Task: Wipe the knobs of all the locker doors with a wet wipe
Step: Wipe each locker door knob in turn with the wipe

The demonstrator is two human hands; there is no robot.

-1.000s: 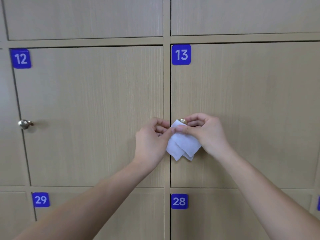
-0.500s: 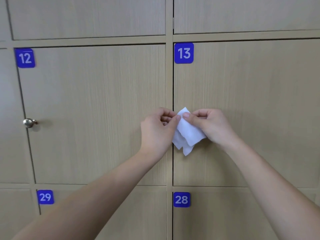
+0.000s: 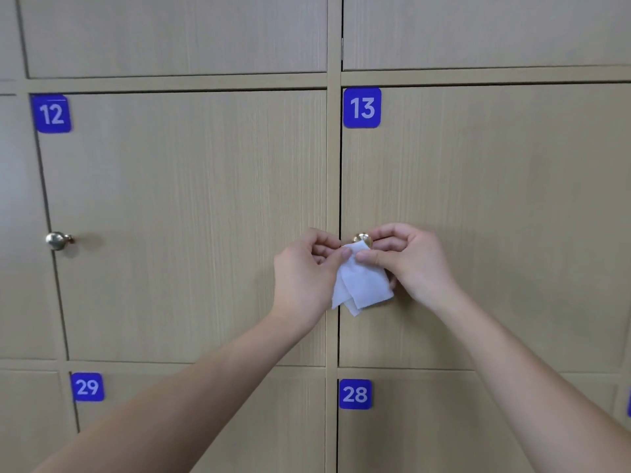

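Head view: wipe [image 3: 362, 285] against knob [image 3: 362, 238]

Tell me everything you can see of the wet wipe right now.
The wet wipe is a white, thin, cloth-like sheet, folded into layers, with corners hanging loose below. Its top edge lies against the lower front of the brass-looking knob of locker 13. The left hand and the right hand each pinch it near the top.

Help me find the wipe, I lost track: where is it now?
In the head view, right of centre, the wet wipe hangs just below locker 13's knob, pinched between the left hand and right hand.
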